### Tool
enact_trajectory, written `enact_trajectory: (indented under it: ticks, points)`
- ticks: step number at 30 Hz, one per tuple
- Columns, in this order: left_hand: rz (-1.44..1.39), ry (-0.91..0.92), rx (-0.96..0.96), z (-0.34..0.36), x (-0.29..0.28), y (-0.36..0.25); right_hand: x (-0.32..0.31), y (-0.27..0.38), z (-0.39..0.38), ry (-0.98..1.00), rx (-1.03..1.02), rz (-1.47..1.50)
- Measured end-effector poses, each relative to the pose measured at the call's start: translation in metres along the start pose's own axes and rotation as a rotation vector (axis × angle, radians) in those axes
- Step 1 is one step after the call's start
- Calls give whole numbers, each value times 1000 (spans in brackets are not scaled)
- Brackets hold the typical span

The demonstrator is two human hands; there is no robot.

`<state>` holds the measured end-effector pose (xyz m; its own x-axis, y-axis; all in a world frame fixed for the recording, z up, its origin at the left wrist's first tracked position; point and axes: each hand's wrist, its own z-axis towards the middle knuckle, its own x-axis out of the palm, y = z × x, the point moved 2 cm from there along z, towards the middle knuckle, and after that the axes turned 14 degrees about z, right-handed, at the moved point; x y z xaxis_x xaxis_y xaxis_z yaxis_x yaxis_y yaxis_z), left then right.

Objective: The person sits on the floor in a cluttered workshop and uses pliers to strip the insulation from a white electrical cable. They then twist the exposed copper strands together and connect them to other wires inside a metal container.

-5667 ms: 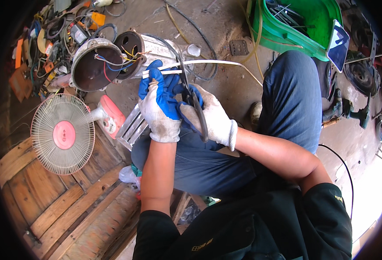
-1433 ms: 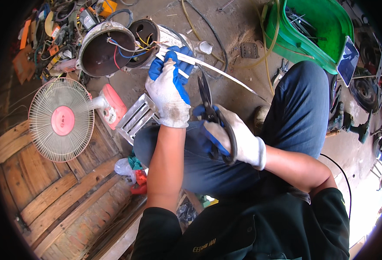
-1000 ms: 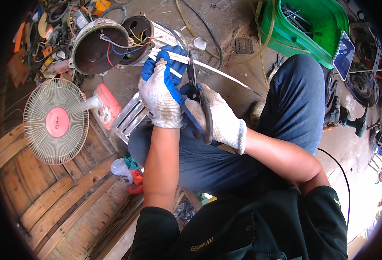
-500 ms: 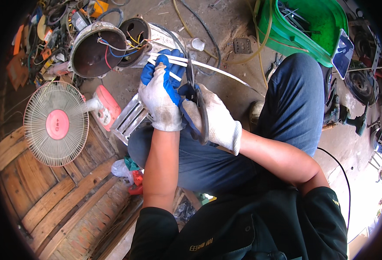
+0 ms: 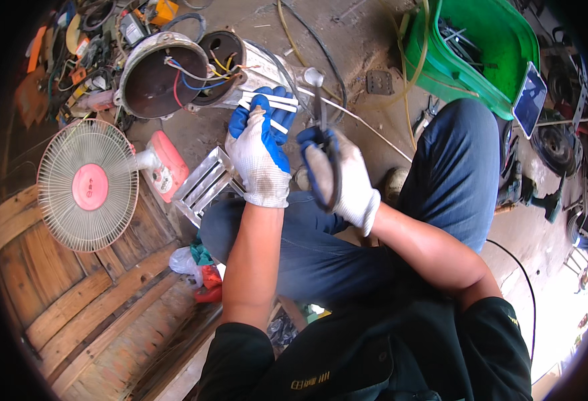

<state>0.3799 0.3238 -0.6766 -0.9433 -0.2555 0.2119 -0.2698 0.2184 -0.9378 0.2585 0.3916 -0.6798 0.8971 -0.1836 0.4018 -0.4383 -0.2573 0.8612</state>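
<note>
Scissors [image 5: 322, 119] blurred; white strips [image 5: 278, 101] partly hidden by left hand [image 5: 260, 147]; green bin [image 5: 434, 70] cut by top edge.

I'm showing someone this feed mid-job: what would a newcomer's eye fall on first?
Probably the pink-hubbed fan on the left and the bright green bin at upper right. Near the centre, the gloved left hand holds short white pieces, while the right hand holds blurred dark scissors. Up and left of them, coloured wires show against an open round casing.
</note>
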Motion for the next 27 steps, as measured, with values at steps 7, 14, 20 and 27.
enact_trajectory:
  ticks: [7, 14, 20, 27]
  points:
    - [-199, 190, -142, -5, -3, -3, -96, -46, 123, -52, 126, -1003]
    - [-296, 195, -165, -7, -11, -5, -79, 6, 171, 37, -221, -1036]
    - [13, 75, -235, -11, -13, -20, 6, 74, 96, 644, -262, -796]
    - [45, 162, -42, -10, -26, -39, 10, 77, 111, 776, -153, -514]
